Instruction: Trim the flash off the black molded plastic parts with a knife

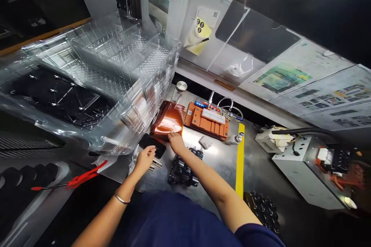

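My right hand [176,142] is at the near edge of a glossy copper-brown sheet-like piece [169,119], its fingers closed together on that edge. My left hand [145,158] is beside a flat black phone-like slab [155,145], with thumb and fingers slightly apart and nothing visible between them. Under my right forearm sits a cluster of black moulded parts [182,171], partly hidden by the arm. Small metal pieces [156,163] lie next to my left hand.
Clear plastic trays [116,69] are stacked at left, black parts inside. Behind are a lidded jar [180,88] and an orange fixture [207,121] with tools. A small bottle [234,139], yellow tape [240,162], more black parts [262,208] and a grey metal box [301,173] occupy the right.
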Action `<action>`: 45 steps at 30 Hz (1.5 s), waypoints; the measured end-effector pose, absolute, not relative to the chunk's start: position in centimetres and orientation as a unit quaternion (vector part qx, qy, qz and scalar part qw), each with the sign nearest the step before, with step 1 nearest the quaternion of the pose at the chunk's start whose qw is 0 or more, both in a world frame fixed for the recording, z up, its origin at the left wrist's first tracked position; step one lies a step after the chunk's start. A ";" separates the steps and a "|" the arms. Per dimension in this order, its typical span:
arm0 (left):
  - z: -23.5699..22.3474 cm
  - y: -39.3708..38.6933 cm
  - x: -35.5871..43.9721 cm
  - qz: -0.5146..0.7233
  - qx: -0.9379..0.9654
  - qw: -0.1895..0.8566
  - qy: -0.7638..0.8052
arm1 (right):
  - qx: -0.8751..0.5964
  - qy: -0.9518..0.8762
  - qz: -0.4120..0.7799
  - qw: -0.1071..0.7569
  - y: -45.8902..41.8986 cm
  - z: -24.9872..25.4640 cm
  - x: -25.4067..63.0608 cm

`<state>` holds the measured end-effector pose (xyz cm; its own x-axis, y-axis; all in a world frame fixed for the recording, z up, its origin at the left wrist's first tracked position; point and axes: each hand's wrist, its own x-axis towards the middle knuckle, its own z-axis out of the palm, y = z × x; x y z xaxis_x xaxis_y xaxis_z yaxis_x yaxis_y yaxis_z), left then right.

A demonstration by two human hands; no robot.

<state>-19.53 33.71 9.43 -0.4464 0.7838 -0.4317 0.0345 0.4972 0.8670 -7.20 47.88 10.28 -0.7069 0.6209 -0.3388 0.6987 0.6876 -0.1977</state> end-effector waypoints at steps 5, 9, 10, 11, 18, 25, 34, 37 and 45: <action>10.1 36.4 -19.5 0.450 0.157 0.542 0.692 | 0.349 0.911 -0.181 0.124 49.3 11.1 -6.6; 11.3 38.5 -20.3 0.465 0.086 0.586 0.658 | 0.365 0.908 -0.184 0.092 48.7 12.4 -5.3; 11.6 38.9 -20.5 0.474 0.076 0.593 0.647 | 0.367 0.908 -0.185 0.083 48.4 12.8 -4.8; 12.0 39.2 -20.6 0.485 0.070 0.597 0.635 | 0.366 0.908 -0.188 0.076 48.1 13.3 -4.4; 14.5 40.0 -18.9 0.542 0.110 0.602 0.576 | 0.364 0.896 -0.248 -0.054 47.0 16.4 -3.3; 15.4 39.7 -16.8 0.535 0.175 0.577 0.592 | 0.387 0.869 -0.282 -0.125 45.8 17.0 -4.3; 17.8 38.9 -16.7 0.497 0.341 0.502 0.620 | 0.354 0.849 -0.380 -0.101 47.0 21.6 -3.4; 18.4 38.8 -17.1 0.480 0.410 0.497 0.595 | 0.300 0.857 -0.412 -0.071 48.0 23.3 -2.8; 18.3 38.7 -16.8 0.482 0.364 0.522 0.602 | 0.340 0.850 -0.402 -0.027 48.9 23.4 -2.8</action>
<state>-16.77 38.70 18.27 -0.1898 0.9416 -0.2780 -0.0647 0.2705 0.9605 -2.84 48.85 23.39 -0.7674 0.5995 -0.2272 0.5559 0.4458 -0.7016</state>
